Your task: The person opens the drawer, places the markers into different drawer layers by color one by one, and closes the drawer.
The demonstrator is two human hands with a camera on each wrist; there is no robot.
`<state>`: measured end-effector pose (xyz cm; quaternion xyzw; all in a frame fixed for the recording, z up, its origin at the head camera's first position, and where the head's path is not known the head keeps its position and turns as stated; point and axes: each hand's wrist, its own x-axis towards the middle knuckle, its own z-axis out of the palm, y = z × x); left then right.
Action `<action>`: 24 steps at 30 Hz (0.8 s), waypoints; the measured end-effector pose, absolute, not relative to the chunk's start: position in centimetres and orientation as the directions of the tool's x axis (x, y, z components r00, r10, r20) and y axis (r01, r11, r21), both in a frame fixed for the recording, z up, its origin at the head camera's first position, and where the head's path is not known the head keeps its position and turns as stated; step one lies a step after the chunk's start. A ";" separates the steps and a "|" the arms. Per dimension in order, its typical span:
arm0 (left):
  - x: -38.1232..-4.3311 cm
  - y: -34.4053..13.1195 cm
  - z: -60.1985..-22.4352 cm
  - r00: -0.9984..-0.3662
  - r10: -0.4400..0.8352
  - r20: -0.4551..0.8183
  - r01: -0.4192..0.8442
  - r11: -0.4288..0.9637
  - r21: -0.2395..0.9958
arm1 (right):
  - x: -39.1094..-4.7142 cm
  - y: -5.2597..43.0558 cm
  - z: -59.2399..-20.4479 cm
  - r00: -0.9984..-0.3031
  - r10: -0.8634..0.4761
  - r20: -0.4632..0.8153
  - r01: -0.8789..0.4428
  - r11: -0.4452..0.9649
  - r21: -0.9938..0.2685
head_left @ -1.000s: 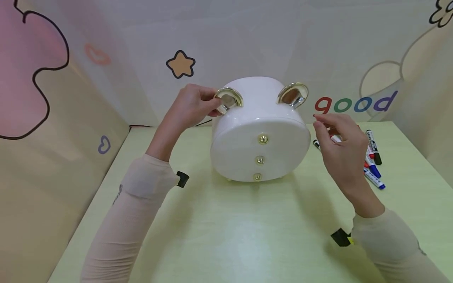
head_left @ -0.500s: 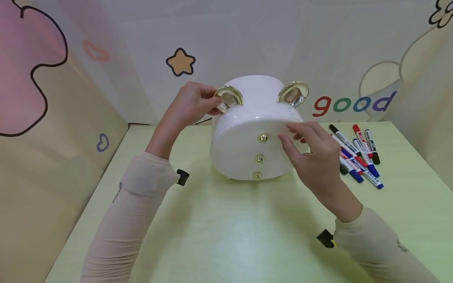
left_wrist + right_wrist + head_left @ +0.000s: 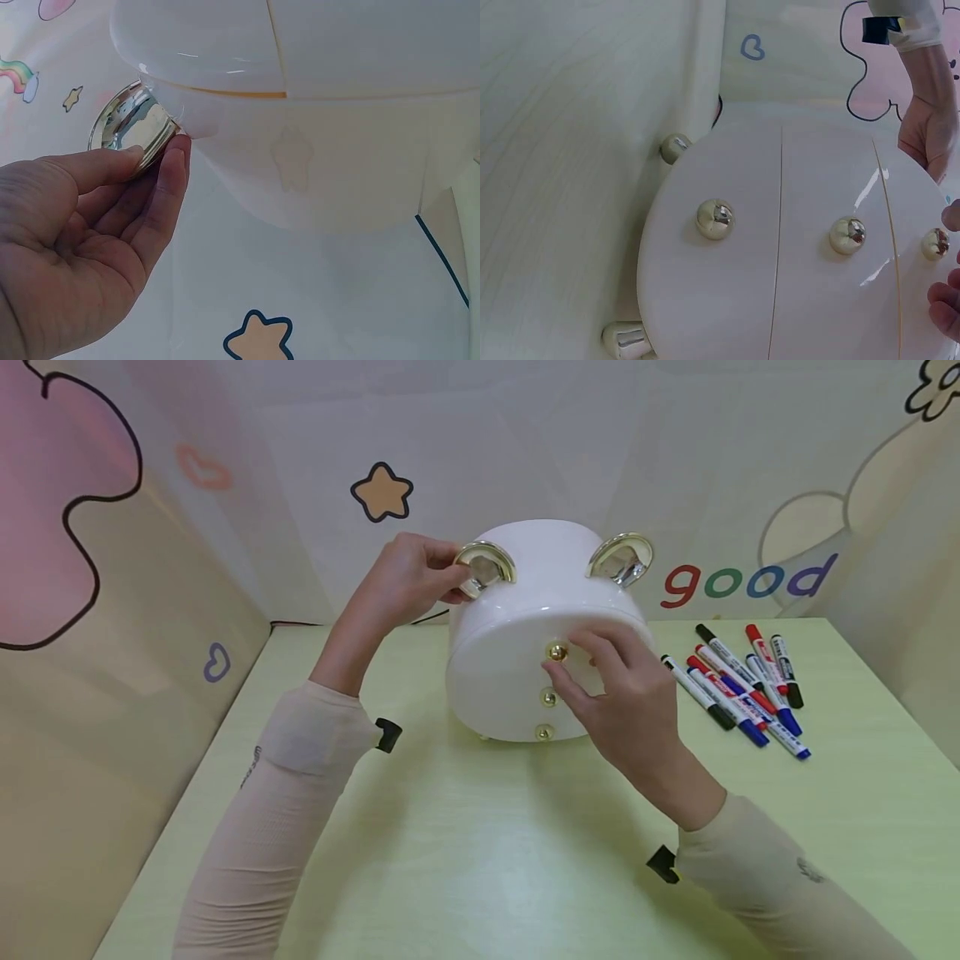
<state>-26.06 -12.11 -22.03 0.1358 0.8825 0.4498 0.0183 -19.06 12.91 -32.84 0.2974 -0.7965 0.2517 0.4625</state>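
Note:
A white rounded drawer box [image 3: 495,672] stands on the table, with gold ears on top and gold knobs down its front. My left hand [image 3: 411,581] pinches the left gold ear [image 3: 139,124] between thumb and fingers. In front of the box, my right hand [image 3: 637,714] has its thumb and fingers apart on either side of the top knob [image 3: 557,652]. The right wrist view shows a gap between those fingertips and the top knob. Below it are the middle knob [image 3: 847,235] and the bottom knob [image 3: 715,219]. Seams between the drawers show there.
Several markers [image 3: 738,689] lie in a loose pile to the right of the box. The pale green table [image 3: 480,860] meets a printed backdrop [image 3: 300,485] behind. Small gold feet [image 3: 676,148] hold the box off the tabletop.
My right hand has moved left from beside the box to the front of the top knob, uncovering the markers. The left hand has kept its grip on the ear.

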 end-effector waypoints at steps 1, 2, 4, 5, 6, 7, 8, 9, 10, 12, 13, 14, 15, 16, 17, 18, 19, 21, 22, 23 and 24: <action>-26.1 -12.1 -22.0 -0.962 0.257 0.091 0.224 0.558 0.799 | -19.1 12.7 -32.9 -0.386 -0.244 0.889 -0.702 0.703 -0.112; -26.1 -12.1 -22.1 -0.962 0.258 0.091 0.225 0.555 0.801 | -19.1 12.5 -33.0 -0.377 -0.251 0.891 -0.698 0.710 -0.096; -26.2 -12.1 -22.1 -0.962 0.258 0.092 0.225 0.553 0.802 | -19.2 12.2 -33.1 -0.367 -0.265 0.892 -0.687 0.724 -0.068; -26.2 -12.1 -22.1 -0.962 0.258 0.091 0.224 0.554 0.801 | -19.3 12.1 -33.1 -0.365 -0.270 0.891 -0.680 0.731 -0.058; -26.2 -12.1 -22.1 -0.962 0.258 0.091 0.224 0.554 0.802 | -19.3 12.0 -33.1 -0.367 -0.274 0.889 -0.674 0.737 -0.051; -26.2 -12.0 -22.1 -0.962 0.257 0.091 0.224 0.554 0.802 | -19.4 11.9 -33.1 -0.370 -0.275 0.887 -0.670 0.741 -0.050; -26.3 -12.0 -22.1 -0.962 0.257 0.090 0.223 0.553 0.803 | -19.4 11.8 -33.2 -0.373 -0.277 0.885 -0.665 0.745 -0.048; -26.3 -12.0 -22.1 -0.962 0.258 0.089 0.223 0.553 0.803 | -19.4 11.7 -33.2 -0.377 -0.278 0.884 -0.660 0.750 -0.046; -26.3 -12.0 -22.1 -0.962 0.259 0.089 0.223 0.552 0.803 | -19.5 11.6 -33.2 -0.378 -0.278 0.883 -0.656 0.753 -0.043; -26.3 -12.0 -22.1 -0.962 0.257 0.089 0.222 0.553 0.803 | -19.6 11.5 -33.2 -0.376 -0.276 0.885 -0.650 0.759 -0.039; -26.2 -12.1 -22.1 -0.962 0.257 0.089 0.222 0.553 0.803 | -19.6 11.4 -33.2 -0.374 -0.274 0.886 -0.647 0.762 -0.037; -26.2 -12.1 -22.1 -0.962 0.257 0.090 0.223 0.552 0.803 | -19.6 11.4 -33.2 -0.374 -0.274 0.886 -0.642 0.766 -0.034; -26.2 -12.0 -22.1 -0.962 0.257 0.091 0.223 0.552 0.803 | -19.7 11.3 -33.2 -0.373 -0.272 0.887 -0.640 0.768 -0.034; -26.2 -12.0 -22.1 -0.962 0.257 0.091 0.224 0.551 0.804 | -19.7 11.3 -33.3 -0.373 -0.270 0.888 -0.638 0.769 -0.034; -26.2 -12.0 -22.1 -0.962 0.257 0.092 0.223 0.550 0.805 | -19.8 11.3 -33.3 -0.374 -0.271 0.887 -0.637 0.770 -0.034; -26.2 -12.0 -22.1 -0.962 0.257 0.091 0.222 0.548 0.806 | -19.8 11.3 -33.3 -0.376 -0.273 0.885 -0.636 0.771 -0.032; -26.2 -12.0 -22.1 -0.962 0.259 0.090 0.222 0.544 0.809 | -19.8 11.2 -33.3 -0.379 -0.275 0.883 -0.635 0.772 -0.032; -26.2 -12.0 -22.1 -0.962 0.259 0.083 0.216 0.541 0.812 | -19.8 11.2 -33.3 -0.387 -0.280 0.878 -0.633 0.773 -0.032; -26.2 -12.0 -22.1 -0.962 0.260 0.080 0.214 0.541 0.813 | -19.8 11.2 -33.4 -0.392 -0.282 0.876 -0.632 0.774 -0.034; -26.3 -12.0 -22.1 -0.962 0.261 0.076 0.211 0.541 0.814 | -19.8 11.2 -33.4 -0.397 -0.284 0.873 -0.631 0.775 -0.035; -26.3 -12.0 -22.1 -0.963 0.261 0.072 0.207 0.542 0.815 | -19.8 11.1 -33.4 -0.402 -0.285 0.870 -0.629 0.777 -0.035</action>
